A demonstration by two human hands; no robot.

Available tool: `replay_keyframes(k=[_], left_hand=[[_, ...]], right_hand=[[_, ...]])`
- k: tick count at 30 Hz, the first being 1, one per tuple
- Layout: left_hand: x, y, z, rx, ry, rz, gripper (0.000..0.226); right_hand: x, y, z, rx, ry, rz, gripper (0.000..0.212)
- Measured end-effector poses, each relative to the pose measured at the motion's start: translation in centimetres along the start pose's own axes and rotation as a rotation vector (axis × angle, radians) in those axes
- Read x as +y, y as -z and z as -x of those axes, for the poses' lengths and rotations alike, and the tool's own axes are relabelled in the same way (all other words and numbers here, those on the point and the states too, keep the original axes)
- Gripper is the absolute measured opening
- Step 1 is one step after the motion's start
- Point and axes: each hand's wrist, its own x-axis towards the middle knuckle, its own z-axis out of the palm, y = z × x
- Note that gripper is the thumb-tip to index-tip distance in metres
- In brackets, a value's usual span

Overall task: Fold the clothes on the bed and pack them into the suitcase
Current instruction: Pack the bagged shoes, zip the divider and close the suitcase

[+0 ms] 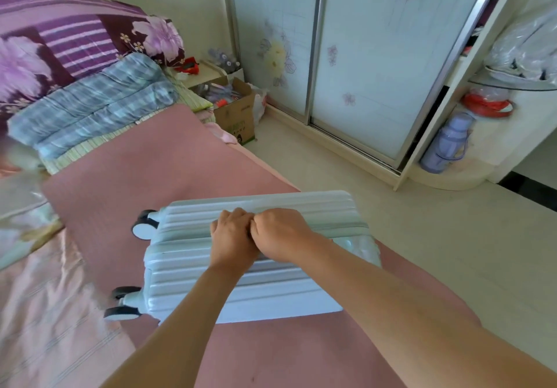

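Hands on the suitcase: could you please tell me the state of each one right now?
Left hand: closed, fingers curled round the top of the pale suitcase.
Right hand: closed, gripping the same suitcase right beside it.

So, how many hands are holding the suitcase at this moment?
2. The left hand grips the suitcase on top, at its middle; the right hand grips beside it, knuckles touching.

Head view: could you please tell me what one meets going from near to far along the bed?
Suitcase, held by the left hand and right hand → folded blue checked quilt → purple floral quilt at the head.
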Motion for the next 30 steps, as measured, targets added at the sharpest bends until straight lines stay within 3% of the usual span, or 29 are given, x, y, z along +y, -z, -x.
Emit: replay_keyframes(k=[7,10,12,17,21,24,26,30], left_hand=[[-3.7,1.8,0.4,0.146,-0.096,-0.038,0.020],[-5.6,3.6,0.9,0.147,-0.054,-0.018,0.022],[-7.5,5.5,1.1,0.137,0.053,-0.058,0.022],[-13.2,10.7,1.5,0.161,0.412,0.083,0.018],[-14.7,11.7,1.0,0.014,0.637,0.233,0.040],[-16.2,11.9,0.8,-0.069,0.748,0.324,0.028],[-16.8,12.2,1.0,-0.071,0.815,0.451,0.015],[-18.1,12.5,1.0,-0.120,0.897,0.740,0.035]], right_hand=[[-1.7,-1.7,-1.6,0.135,0.159,0.015,0.037],[-2.5,-2.4,-2.9,0.163,0.151,-0.092,0.021],[-4.1,-3.5,-4.1,0.157,0.224,-0.051,0.012],[-10.8,-6.9,-6.5,0.027,0.392,0.010,0.036],[-14.2,-9.5,-7.7,0.019,0.387,0.013,0.049],[-15.1,-11.2,-8.1,0.032,0.428,0.161,0.056],[-15.2,-12.0,-8.2,0.020,0.445,0.254,0.055],[-15.3,-11.7,-8.3,0.080,0.492,0.258,0.037]])
